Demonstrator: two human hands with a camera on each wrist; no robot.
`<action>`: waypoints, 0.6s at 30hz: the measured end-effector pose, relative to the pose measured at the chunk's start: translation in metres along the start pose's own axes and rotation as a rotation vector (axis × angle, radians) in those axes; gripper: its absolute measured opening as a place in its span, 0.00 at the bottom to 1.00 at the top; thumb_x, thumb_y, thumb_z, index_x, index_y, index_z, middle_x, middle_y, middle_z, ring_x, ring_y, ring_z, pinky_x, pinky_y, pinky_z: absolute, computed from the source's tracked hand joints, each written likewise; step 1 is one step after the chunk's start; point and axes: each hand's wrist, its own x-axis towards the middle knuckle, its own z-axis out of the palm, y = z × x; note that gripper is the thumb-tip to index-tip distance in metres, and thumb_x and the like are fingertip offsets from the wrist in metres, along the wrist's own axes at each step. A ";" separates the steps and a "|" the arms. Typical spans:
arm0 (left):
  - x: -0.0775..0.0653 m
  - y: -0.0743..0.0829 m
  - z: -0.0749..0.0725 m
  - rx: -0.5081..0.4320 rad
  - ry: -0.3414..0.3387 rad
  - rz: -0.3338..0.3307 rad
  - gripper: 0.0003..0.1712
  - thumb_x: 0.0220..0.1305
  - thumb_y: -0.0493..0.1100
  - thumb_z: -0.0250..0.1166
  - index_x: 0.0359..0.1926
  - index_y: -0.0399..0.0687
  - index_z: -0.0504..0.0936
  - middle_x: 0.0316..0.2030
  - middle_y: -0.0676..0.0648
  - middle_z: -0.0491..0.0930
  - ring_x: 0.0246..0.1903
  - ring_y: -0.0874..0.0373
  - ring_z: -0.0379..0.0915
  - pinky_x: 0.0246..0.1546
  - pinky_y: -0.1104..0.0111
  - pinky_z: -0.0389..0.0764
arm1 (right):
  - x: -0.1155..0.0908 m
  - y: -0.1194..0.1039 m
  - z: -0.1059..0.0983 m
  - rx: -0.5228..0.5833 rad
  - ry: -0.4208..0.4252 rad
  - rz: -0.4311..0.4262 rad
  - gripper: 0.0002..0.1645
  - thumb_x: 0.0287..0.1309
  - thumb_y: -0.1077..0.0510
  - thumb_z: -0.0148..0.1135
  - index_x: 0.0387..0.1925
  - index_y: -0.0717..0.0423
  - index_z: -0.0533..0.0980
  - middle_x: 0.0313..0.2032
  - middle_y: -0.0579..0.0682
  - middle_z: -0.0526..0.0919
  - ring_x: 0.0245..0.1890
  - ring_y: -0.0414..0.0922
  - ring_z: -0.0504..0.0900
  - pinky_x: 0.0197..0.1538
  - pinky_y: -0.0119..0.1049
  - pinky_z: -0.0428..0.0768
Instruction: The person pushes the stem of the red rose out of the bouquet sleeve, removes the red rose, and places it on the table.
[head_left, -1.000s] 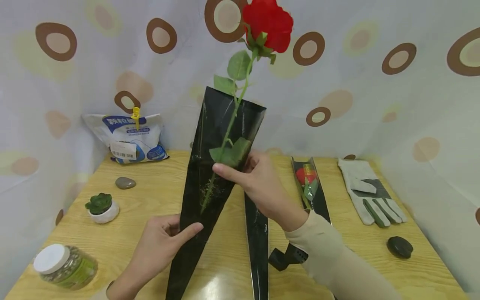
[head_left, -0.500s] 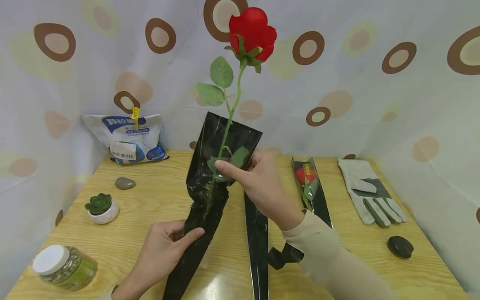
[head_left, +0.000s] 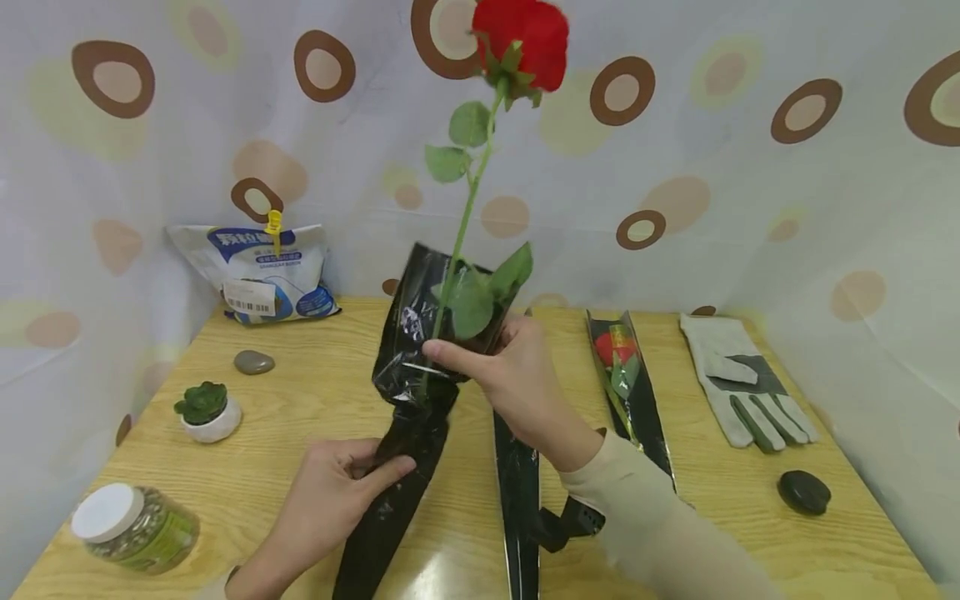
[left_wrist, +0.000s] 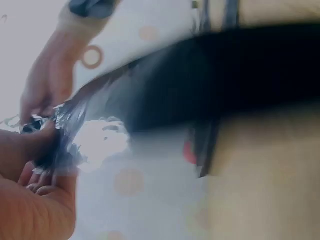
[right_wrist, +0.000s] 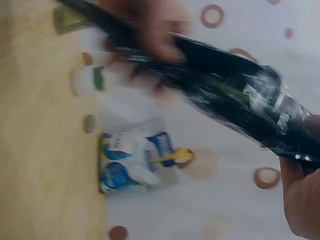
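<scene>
A red rose on a long green stem stands partly out of a black, shiny flower sleeve. My right hand pinches the sleeve's upper part, its thumb across the front over the stem. Lower down, my left hand grips the sleeve between thumb and fingers. Between the hands the film is crumpled and bent. Lower leaves poke out at the sleeve's mouth, while the stem's end is hidden inside. In the right wrist view the sleeve runs slantwise between both hands, blurred near the left one.
Another black sleeve lies behind my right wrist, and a sleeved rose lies right of it. Around them are work gloves, a black stone, a grey stone, a succulent pot, a jar and a bag.
The smooth sleeve has buckled between the hands, and its top edge has dropped. More stem and the lower leaves now show above it. The bloom dipped, then rose again.
</scene>
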 end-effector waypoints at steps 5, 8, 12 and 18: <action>-0.003 -0.002 -0.006 -0.013 -0.115 -0.114 0.17 0.59 0.54 0.72 0.32 0.43 0.83 0.19 0.57 0.73 0.19 0.68 0.67 0.25 0.74 0.72 | 0.003 -0.011 -0.008 -0.061 0.021 0.019 0.28 0.54 0.54 0.76 0.16 0.54 0.64 0.14 0.46 0.51 0.13 0.44 0.49 0.20 0.36 0.58; 0.000 0.008 -0.011 -0.086 -0.103 -0.113 0.25 0.61 0.53 0.71 0.57 0.50 0.81 0.39 0.51 0.85 0.36 0.59 0.82 0.38 0.67 0.81 | 0.001 -0.009 -0.002 -0.076 -0.050 0.003 0.17 0.55 0.55 0.75 0.24 0.57 0.74 0.14 0.48 0.54 0.15 0.46 0.54 0.24 0.37 0.62; 0.004 0.020 -0.014 -0.029 -0.075 -0.051 0.19 0.61 0.53 0.71 0.49 0.51 0.84 0.36 0.54 0.86 0.36 0.58 0.82 0.36 0.65 0.81 | -0.004 -0.006 0.003 -0.063 -0.086 -0.020 0.17 0.55 0.56 0.75 0.23 0.59 0.74 0.14 0.50 0.54 0.15 0.46 0.54 0.23 0.37 0.61; 0.003 0.021 -0.013 0.013 -0.042 -0.028 0.12 0.58 0.46 0.74 0.42 0.49 0.88 0.32 0.56 0.86 0.33 0.61 0.82 0.33 0.66 0.81 | 0.002 -0.020 -0.015 0.064 -0.051 -0.023 0.10 0.63 0.59 0.67 0.43 0.60 0.80 0.31 0.50 0.81 0.32 0.45 0.75 0.37 0.35 0.74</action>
